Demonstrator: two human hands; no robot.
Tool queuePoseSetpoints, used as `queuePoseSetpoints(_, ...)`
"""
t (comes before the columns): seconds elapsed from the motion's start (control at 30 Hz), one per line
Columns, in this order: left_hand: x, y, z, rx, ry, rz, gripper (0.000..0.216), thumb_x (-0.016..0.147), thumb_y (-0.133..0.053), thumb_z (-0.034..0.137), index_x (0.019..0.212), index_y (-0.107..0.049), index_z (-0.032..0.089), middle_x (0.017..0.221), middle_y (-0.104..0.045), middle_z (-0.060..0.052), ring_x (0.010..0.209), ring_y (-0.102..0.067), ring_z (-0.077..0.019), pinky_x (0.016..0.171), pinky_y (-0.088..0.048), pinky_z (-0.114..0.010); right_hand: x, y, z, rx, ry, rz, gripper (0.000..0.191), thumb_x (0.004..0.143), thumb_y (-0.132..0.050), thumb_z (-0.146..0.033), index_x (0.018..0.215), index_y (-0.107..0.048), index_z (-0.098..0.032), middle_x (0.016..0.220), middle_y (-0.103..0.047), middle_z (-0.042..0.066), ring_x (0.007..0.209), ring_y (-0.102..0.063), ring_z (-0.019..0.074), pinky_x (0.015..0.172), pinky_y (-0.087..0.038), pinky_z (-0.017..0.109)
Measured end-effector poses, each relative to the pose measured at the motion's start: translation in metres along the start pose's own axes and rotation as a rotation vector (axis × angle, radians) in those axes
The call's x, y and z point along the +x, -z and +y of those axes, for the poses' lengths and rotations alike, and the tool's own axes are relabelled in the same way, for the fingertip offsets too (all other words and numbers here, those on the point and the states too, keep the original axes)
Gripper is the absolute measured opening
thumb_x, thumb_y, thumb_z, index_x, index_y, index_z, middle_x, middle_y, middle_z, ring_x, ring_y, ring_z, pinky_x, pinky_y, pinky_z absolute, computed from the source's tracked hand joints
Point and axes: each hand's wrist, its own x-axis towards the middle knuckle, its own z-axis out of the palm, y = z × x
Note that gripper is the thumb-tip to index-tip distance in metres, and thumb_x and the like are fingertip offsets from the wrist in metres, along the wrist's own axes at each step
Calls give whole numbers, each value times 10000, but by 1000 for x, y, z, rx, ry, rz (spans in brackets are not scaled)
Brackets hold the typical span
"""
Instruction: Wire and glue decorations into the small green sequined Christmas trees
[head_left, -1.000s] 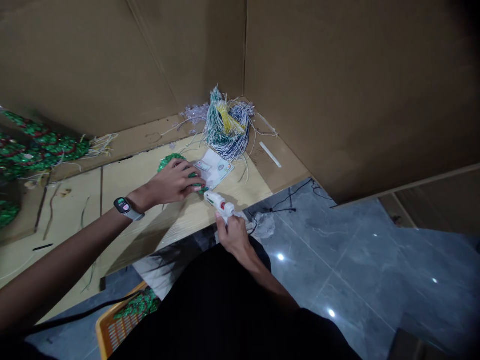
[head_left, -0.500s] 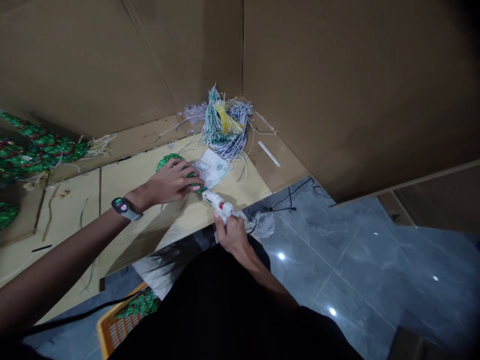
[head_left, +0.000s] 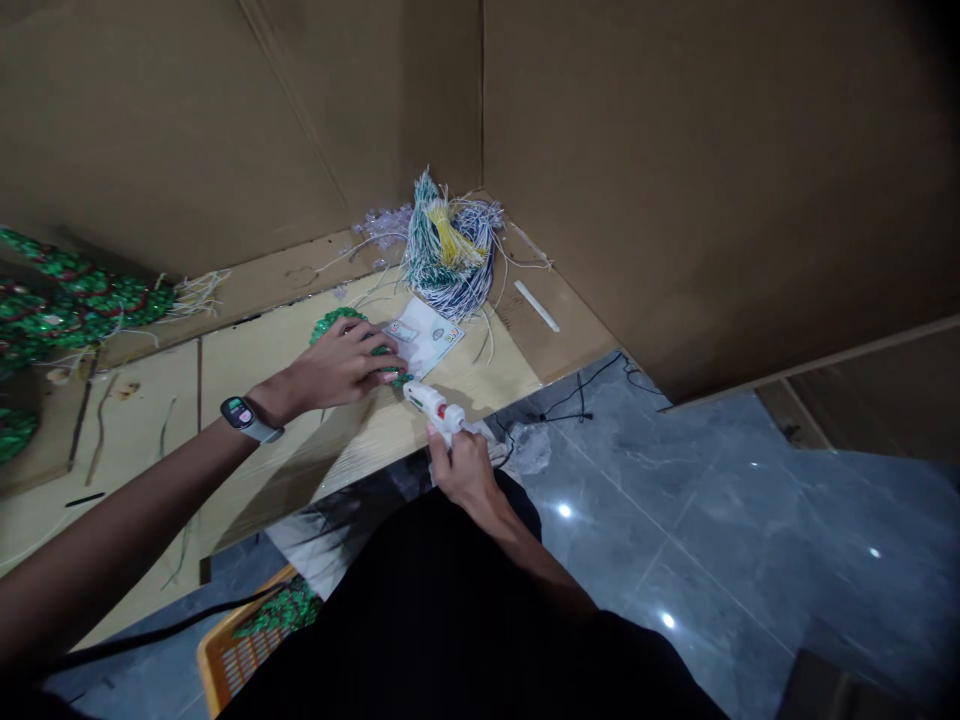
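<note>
Hot glue gun [head_left: 433, 405], white with a red band, no readable brand, clenched in right hand [head_left: 465, 468], nozzle pointing toward the other hand. Left hand [head_left: 341, 365] half-curled, pressing down on green tinsel wire [head_left: 337, 322], which lies on a pale wooden board [head_left: 300, 420]. Printed card [head_left: 421, 337] just beside the fingertips, its writing too small to read. Smartwatch [head_left: 240, 413] on left wrist. Past both hands, bundle of multicoloured wires [head_left: 450, 255] against a cardboard wall [head_left: 675, 180]. Green tinsel garlands [head_left: 82, 300] left of left hand. Orange basket [head_left: 232, 665] below, near the body.
</note>
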Motion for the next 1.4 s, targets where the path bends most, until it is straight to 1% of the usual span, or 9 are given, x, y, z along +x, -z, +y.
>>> queuePoseSetpoints(0.17,0,1,0,-58,25,5,343,1068,-600,320,1350,-777,402,1340,-755,-68,1283,-614,-352,1151,-385,-593,-1,-2,0,-14,-2,6,525,1145,-439,-466,1011,-828,-141,911,-852,177,826,-812,277,738,-518,306)
queuePoseSetpoints(0.37,0,0,-1,-24,14,-2,319,1101,-571,350,1344,-775,381,1342,-757,-67,1275,-618,-343,1139,-386,-576,-2,3,-4,-34,-5,27,469,1144,-464,-468,1143,-808,-150,893,-852,150,788,-803,258,708,-490,300)
queuePoseSetpoints(0.57,1,0,-1,-55,14,12,326,1077,-615,337,1354,-778,396,1328,-767,-67,1277,-623,-350,1136,-392,-584,-9,18,-13,-78,-11,48,400,1124,-492,-456,1165,-763,-165,845,-838,108,697,-774,235,639,-432,301)
queuePoseSetpoints(0.73,1,2,1,-40,7,23,319,1079,-605,332,1349,-769,378,1335,-767,-77,1261,-627,-348,1128,-399,-581,-9,44,0,-132,-30,90,361,1100,-501,-430,1226,-737,-188,864,-829,94,703,-749,224,640,-403,299)
queuePoseSetpoints(0.83,-1,3,4,-43,5,39,306,1073,-609,324,1330,-764,382,1335,-761,-70,1267,-625,-339,1149,-389,-571,10,74,20,-237,-66,163,405,1091,-508,-415,1370,-698,-192,961,-826,112,743,-728,235,656,-397,306)
queuePoseSetpoints(0.93,-3,5,8,-48,10,46,310,1067,-611,313,1333,-758,373,1326,-752,-75,1278,-625,-341,1168,-384,-578,45,107,41,-364,-77,235,396,1087,-518,-382,1408,-691,-226,1169,-799,144,924,-728,273,732,-432,325)
queuePoseSetpoints(1.03,-6,7,11,-58,26,37,328,1072,-601,301,1359,-745,370,1346,-744,-76,1292,-621,-348,1174,-382,-589,83,131,60,-437,-108,305,434,1051,-545,-330,1449,-673,-214,1198,-754,173,1058,-682,324,826,-462,370)
queuePoseSetpoints(1.23,-7,14,12,-44,33,-22,394,1047,-660,374,1440,-689,366,1402,-725,-87,1355,-591,-368,1213,-371,-587,133,144,91,-509,-121,313,497,1012,-516,-280,1491,-611,-186,1235,-659,187,1175,-561,351,972,-469,455)
queuePoseSetpoints(1.4,11,18,2,-57,3,-118,405,908,-777,268,1307,-741,322,1302,-744,-94,1265,-650,-379,1125,-450,-554,154,142,106,-586,-129,189,483,1000,-543,-264,1469,-628,-186,1227,-621,186,1167,-525,355,1028,-451,498)
